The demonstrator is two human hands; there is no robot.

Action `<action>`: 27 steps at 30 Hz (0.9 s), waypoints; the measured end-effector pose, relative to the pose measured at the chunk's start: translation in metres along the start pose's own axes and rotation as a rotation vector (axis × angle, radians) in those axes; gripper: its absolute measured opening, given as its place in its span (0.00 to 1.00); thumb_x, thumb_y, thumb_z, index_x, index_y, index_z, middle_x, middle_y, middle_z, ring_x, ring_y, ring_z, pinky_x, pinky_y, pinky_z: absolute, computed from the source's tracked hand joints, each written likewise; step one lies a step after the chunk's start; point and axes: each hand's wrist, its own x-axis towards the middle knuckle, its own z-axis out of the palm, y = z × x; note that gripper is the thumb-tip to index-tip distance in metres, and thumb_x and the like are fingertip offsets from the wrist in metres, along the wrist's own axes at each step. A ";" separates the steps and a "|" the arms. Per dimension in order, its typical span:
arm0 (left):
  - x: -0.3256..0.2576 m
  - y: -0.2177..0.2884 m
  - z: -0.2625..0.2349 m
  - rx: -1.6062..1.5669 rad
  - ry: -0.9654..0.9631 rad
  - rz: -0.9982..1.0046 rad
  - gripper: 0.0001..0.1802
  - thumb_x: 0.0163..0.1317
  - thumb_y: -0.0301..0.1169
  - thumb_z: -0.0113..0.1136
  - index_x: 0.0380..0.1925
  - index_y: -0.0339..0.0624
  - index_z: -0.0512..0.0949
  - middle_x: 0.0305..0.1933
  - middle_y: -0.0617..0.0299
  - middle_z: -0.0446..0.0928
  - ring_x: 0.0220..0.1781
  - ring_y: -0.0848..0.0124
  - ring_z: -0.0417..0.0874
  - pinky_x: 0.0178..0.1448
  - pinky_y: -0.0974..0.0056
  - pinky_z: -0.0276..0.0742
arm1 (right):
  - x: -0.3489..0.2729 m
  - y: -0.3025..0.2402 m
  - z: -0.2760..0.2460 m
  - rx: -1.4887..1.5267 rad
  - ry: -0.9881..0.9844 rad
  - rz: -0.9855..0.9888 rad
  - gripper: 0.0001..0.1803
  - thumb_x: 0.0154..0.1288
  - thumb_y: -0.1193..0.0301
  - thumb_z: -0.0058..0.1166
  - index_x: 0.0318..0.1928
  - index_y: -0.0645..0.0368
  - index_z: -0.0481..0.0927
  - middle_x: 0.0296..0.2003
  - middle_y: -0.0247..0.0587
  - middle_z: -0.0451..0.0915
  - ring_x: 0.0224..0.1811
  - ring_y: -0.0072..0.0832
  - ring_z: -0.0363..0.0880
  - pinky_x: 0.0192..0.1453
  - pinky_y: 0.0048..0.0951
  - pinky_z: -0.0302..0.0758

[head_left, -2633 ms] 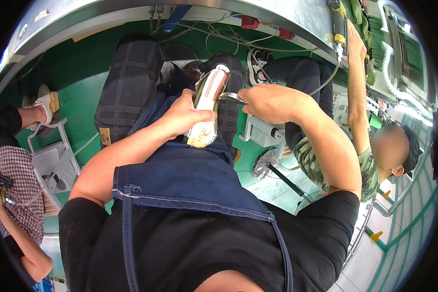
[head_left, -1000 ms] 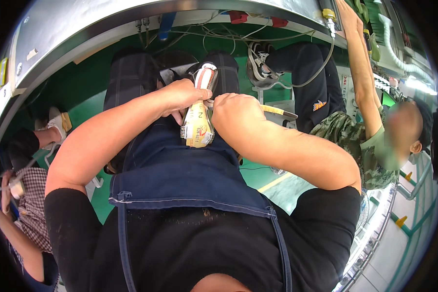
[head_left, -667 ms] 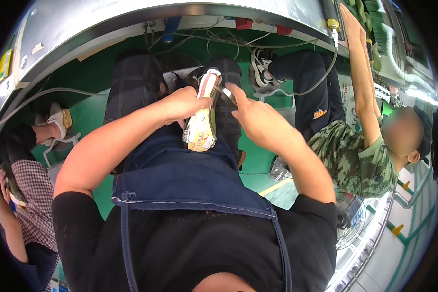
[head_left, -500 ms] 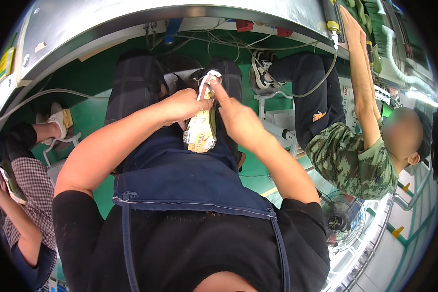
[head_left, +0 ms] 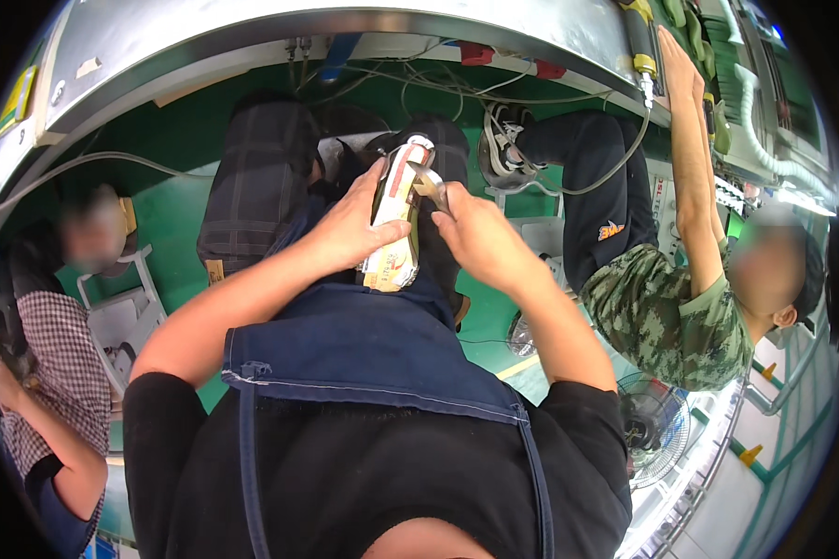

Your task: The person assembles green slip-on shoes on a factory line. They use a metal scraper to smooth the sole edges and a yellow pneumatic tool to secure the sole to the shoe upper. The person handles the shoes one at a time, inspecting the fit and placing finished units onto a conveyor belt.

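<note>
A shoe on a last (head_left: 402,200) rests on my lap, its pale, red-striped sole side turned up and its toe pointing away from me. Along its left side lies my left hand (head_left: 356,219), gripping it with the thumb laid over the sole side. My right hand (head_left: 475,228) is closed round a short metal hand tool (head_left: 427,184). The tool's shiny head meets the right edge of the shoe near the forward half; its exact kind is unclear. A dark blue apron (head_left: 364,349) lies beneath the shoe's near end.
Ahead is a metal workbench edge (head_left: 364,23) with cables (head_left: 438,82) under it. On the right a co-worker in a camouflage shirt (head_left: 662,312) reaches to the bench, beside a yellow-black air tool (head_left: 640,42). Another co-worker (head_left: 56,373) sits left. A fan (head_left: 657,424) stands right.
My right hand has drawn back, showing the metal tool at the shoe's edge. My left hand has spread along the shoe's side. The co-worker on the left has leaned forward.
</note>
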 end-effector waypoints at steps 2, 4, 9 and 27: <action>-0.008 -0.006 0.013 -0.037 0.125 -0.004 0.51 0.66 0.42 0.68 0.82 0.36 0.53 0.79 0.39 0.64 0.81 0.50 0.67 0.82 0.57 0.61 | 0.006 -0.012 -0.024 -0.010 -0.156 0.005 0.10 0.75 0.76 0.53 0.48 0.68 0.69 0.33 0.63 0.84 0.41 0.62 0.85 0.43 0.54 0.77; -0.009 -0.011 0.014 -0.066 0.134 0.002 0.49 0.67 0.42 0.66 0.81 0.34 0.54 0.80 0.38 0.62 0.81 0.49 0.67 0.81 0.56 0.62 | 0.013 -0.021 -0.035 -0.101 -0.288 0.047 0.11 0.76 0.74 0.53 0.49 0.71 0.72 0.33 0.64 0.84 0.43 0.62 0.85 0.45 0.53 0.78; -0.011 -0.009 0.011 -0.038 0.118 0.038 0.45 0.69 0.42 0.65 0.79 0.30 0.59 0.80 0.37 0.63 0.80 0.47 0.67 0.81 0.56 0.63 | 0.025 -0.030 -0.043 -0.268 -0.354 0.026 0.14 0.77 0.71 0.53 0.51 0.72 0.74 0.35 0.66 0.84 0.45 0.62 0.85 0.50 0.54 0.77; -0.009 -0.012 0.010 -0.025 0.142 0.034 0.49 0.66 0.42 0.69 0.78 0.26 0.56 0.74 0.36 0.69 0.75 0.44 0.73 0.77 0.54 0.69 | 0.047 -0.033 -0.049 -0.255 -0.498 0.005 0.11 0.74 0.77 0.47 0.51 0.72 0.73 0.35 0.69 0.83 0.44 0.64 0.84 0.48 0.57 0.77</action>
